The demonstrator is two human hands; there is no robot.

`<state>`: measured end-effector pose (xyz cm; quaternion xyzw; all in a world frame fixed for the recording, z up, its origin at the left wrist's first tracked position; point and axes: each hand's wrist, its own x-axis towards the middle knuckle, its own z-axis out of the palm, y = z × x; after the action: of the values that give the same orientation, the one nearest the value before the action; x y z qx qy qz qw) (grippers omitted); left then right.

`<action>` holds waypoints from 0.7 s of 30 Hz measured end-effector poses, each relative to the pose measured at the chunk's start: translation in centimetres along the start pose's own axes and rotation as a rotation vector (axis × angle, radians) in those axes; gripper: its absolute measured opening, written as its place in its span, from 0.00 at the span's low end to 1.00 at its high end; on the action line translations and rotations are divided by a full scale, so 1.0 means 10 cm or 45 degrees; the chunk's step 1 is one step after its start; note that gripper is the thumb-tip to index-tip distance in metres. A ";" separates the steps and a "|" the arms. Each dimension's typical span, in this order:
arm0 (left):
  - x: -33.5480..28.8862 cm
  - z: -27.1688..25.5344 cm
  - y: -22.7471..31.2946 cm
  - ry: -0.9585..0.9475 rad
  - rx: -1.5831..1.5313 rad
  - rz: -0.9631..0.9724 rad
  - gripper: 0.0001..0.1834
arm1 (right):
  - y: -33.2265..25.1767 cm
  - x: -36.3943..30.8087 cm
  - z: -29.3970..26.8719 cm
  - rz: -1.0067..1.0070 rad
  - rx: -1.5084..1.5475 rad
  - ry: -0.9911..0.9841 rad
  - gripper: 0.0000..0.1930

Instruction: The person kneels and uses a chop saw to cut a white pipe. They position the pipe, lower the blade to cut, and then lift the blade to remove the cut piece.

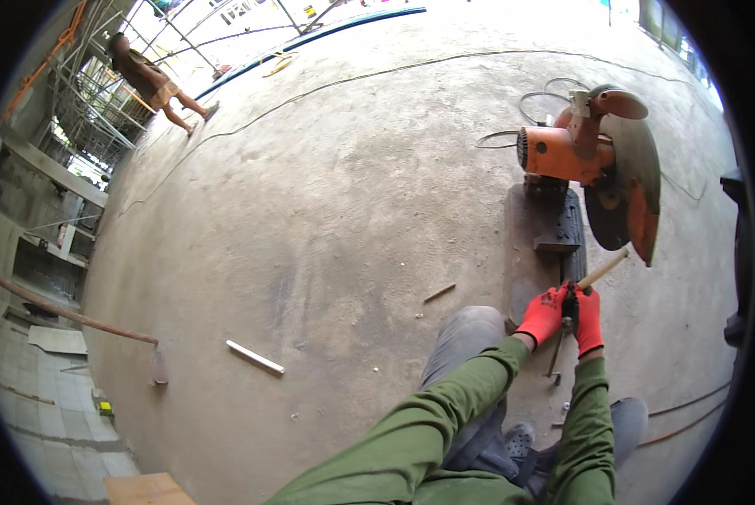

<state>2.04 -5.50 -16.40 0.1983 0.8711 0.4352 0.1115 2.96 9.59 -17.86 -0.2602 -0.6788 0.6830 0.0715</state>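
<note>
Both red-gloved hands meet over the saw's base: the left hand [542,314] and right hand [588,318] are closed together around a dark handle [570,305], apparently the vise crank, gripped doubly for leverage. A pale rod [603,269] juts toward one o'clock under the raised blade guard [630,181]. The orange chop saw [562,156] sits at twelve o'clock on the concrete floor [327,219].

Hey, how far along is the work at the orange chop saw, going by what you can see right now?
Done: the chop saw sits on the concrete floor, blade raised. In hand: the left hand and right hand, red-gloved, together grip a dark part at the saw's base, by a pale rod. Left: no cutting shows; a white offcut lies apart.
</note>
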 end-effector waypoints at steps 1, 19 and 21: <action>0.07 -0.04 -0.08 0.087 -0.024 0.107 0.24 | 0.06 0.13 -0.05 -0.026 -0.133 -0.002 0.09; -0.05 -0.28 0.18 -0.297 -0.035 -0.201 0.28 | -0.25 -0.34 0.09 0.187 -0.185 -0.066 0.11; -0.05 -0.35 0.20 -0.351 -0.089 -0.184 0.29 | -0.36 -0.41 0.04 0.170 -0.114 -0.139 0.10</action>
<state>1.65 -7.13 -12.70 0.1889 0.8438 0.4250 0.2678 5.35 7.65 -13.38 -0.2703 -0.6926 0.6683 -0.0229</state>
